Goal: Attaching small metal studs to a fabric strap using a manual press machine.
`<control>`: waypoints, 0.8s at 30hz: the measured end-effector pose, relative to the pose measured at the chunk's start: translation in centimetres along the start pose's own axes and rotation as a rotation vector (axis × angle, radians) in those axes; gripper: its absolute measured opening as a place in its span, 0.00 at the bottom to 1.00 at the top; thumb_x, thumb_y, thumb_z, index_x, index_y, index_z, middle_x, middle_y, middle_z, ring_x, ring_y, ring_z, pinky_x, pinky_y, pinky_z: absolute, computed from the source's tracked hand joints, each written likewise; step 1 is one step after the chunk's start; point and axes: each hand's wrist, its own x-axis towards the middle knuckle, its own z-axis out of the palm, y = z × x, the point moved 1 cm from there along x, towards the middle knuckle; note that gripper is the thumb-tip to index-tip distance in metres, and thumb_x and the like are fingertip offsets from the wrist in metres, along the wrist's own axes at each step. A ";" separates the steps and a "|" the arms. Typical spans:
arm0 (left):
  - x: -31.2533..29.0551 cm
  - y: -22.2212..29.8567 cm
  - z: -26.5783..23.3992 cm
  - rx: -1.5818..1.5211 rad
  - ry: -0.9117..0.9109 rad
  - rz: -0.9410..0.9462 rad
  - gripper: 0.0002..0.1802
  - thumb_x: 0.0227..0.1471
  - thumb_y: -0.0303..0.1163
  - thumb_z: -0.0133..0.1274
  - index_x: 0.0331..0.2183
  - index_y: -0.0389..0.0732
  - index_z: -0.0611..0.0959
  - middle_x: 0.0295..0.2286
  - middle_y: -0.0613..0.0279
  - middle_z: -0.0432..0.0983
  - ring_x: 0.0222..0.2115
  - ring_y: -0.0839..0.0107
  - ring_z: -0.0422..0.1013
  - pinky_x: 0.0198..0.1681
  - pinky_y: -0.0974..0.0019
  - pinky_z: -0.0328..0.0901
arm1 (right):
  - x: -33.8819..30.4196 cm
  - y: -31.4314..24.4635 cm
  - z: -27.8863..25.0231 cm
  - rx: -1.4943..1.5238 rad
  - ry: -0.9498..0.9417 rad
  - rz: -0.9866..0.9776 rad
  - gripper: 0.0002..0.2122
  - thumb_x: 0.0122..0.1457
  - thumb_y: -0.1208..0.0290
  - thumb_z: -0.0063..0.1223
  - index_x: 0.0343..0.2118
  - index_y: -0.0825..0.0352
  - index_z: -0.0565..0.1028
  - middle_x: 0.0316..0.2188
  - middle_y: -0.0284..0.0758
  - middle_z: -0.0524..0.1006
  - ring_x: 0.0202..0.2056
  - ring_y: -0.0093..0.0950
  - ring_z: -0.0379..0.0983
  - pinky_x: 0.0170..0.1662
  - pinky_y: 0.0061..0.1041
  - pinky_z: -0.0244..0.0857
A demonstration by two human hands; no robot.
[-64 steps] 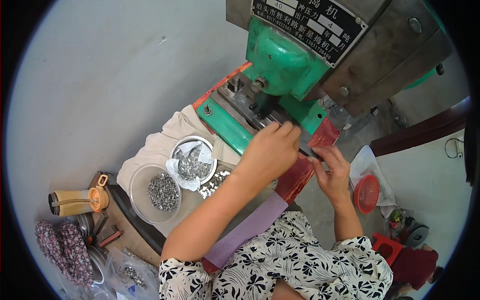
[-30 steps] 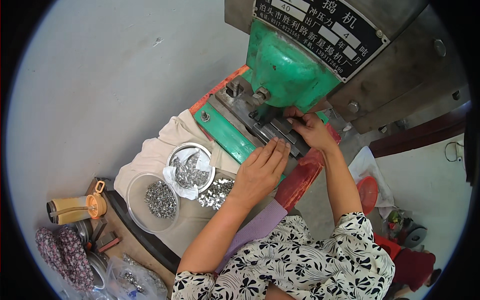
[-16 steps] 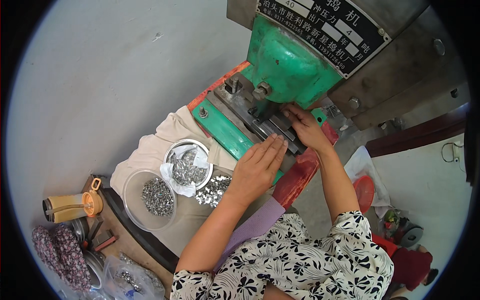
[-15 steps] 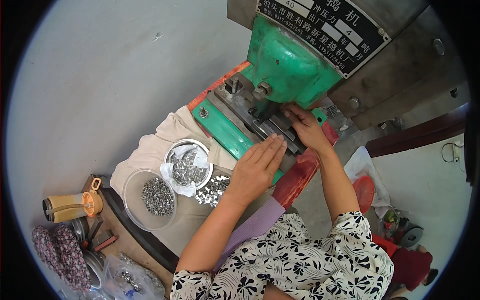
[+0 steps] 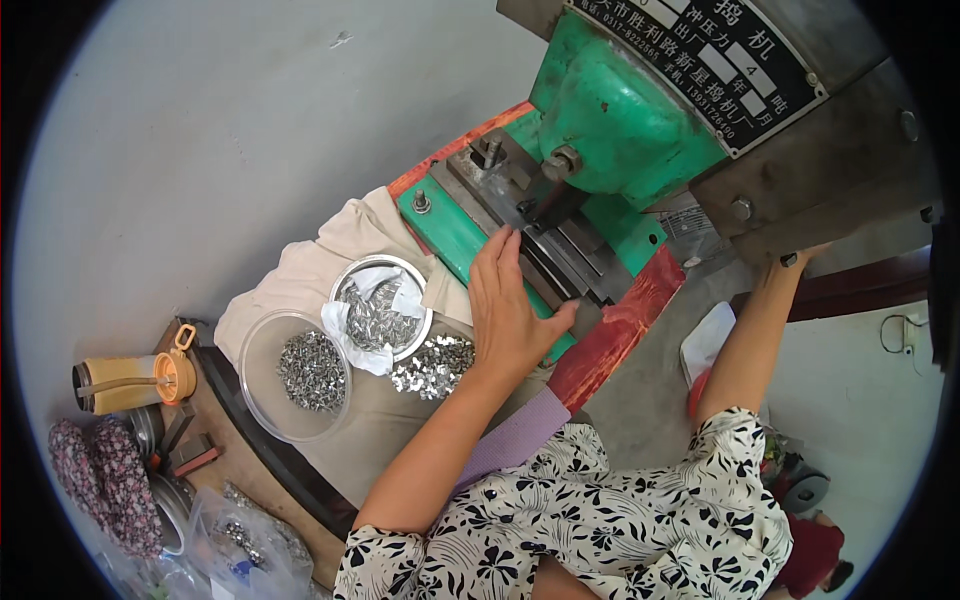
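- Left hand point(image 5: 515, 305) over the near left side of the steel die point(image 5: 577, 258) on the press bed. Fingers point away from the person, tips beside the die's long edge; thumb out to the right, by its near end. Contact not clear.
- Left grip: spread wide, thumb well apart from fingers. Can't tell if anything sits under the palm.
- Right hand point(image 5: 812, 250) far right, arm outstretched, mostly hidden behind the press's metal side plate point(image 5: 820, 180). Grip state and contents: can't tell.
- Die lies lengthwise under the dark punch point(image 5: 560, 205), below the green press head point(image 5: 630, 120). Can't tell if punch touches it.
- Green base point(image 5: 450, 235) runs along the die's left, bolt point(image 5: 421, 203) upright at its far end. Worn red wood point(image 5: 620, 335) beneath, purple pad point(image 5: 515, 435) over its near part.
- Left of the hand, on beige cloth point(image 5: 300, 268): loose pile of shiny flakes point(image 5: 435, 368), steel bowl point(image 5: 427, 328) with white paper and slim bright pieces, clear tub point(image 5: 262, 372) of small metal parts.
- Farther left, wooden table point(image 5: 240, 462): yellow bottle point(image 5: 120, 386) with orange lid, on its side; clear bag point(image 5: 245, 545) nearer.
- Another person in dark red point(image 5: 812, 555), near right edge.
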 end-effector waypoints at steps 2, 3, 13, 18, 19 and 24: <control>0.4 0.4 0.0 -0.012 0.021 -0.015 0.55 0.29 0.32 0.71 0.58 0.31 0.60 0.57 0.45 0.57 0.56 0.47 0.57 0.59 0.51 0.54 | 2.9 2.1 -1.7 -0.148 -0.053 -0.134 0.18 0.66 0.65 0.45 0.51 0.75 0.69 0.46 0.40 0.74 0.44 0.31 0.71 0.50 0.31 0.65; 0.6 0.7 0.2 -0.006 0.024 -0.019 0.55 0.29 0.33 0.71 0.58 0.31 0.60 0.57 0.46 0.57 0.56 0.47 0.57 0.59 0.51 0.54 | 4.7 3.5 -3.2 -0.224 -0.077 -0.198 0.17 0.66 0.66 0.46 0.50 0.75 0.70 0.44 0.40 0.75 0.42 0.31 0.72 0.48 0.31 0.66; 5.0 1.4 3.7 0.075 0.090 0.057 0.51 0.24 0.36 0.70 0.53 0.33 0.67 0.53 0.52 0.62 0.59 0.49 0.54 0.61 0.49 0.51 | 40.0 25.5 -30.7 -0.051 -0.264 -0.095 0.12 0.64 0.69 0.50 0.44 0.73 0.75 0.40 0.39 0.77 0.38 0.28 0.75 0.44 0.29 0.70; 4.9 -1.8 -1.0 0.132 0.149 -0.001 0.51 0.25 0.36 0.71 0.54 0.33 0.67 0.54 0.53 0.62 0.59 0.50 0.54 0.62 0.49 0.49 | 51.9 32.4 -32.3 -0.013 -0.267 -0.132 0.12 0.63 0.70 0.49 0.44 0.73 0.75 0.40 0.38 0.77 0.39 0.27 0.75 0.44 0.28 0.69; 5.6 -0.5 0.8 0.125 0.094 0.016 0.52 0.25 0.36 0.71 0.54 0.33 0.67 0.54 0.53 0.62 0.59 0.50 0.54 0.62 0.49 0.49 | 50.9 31.3 -38.5 -0.070 -0.238 -0.112 0.12 0.63 0.70 0.49 0.44 0.73 0.75 0.40 0.38 0.77 0.39 0.27 0.75 0.44 0.28 0.69; 3.6 -2.8 -1.8 0.089 0.136 -0.003 0.52 0.25 0.36 0.71 0.54 0.33 0.66 0.53 0.53 0.62 0.59 0.50 0.54 0.62 0.49 0.49 | 49.3 30.2 -31.0 -0.104 -0.253 -0.163 0.12 0.63 0.71 0.49 0.44 0.73 0.75 0.40 0.37 0.77 0.39 0.27 0.75 0.44 0.27 0.69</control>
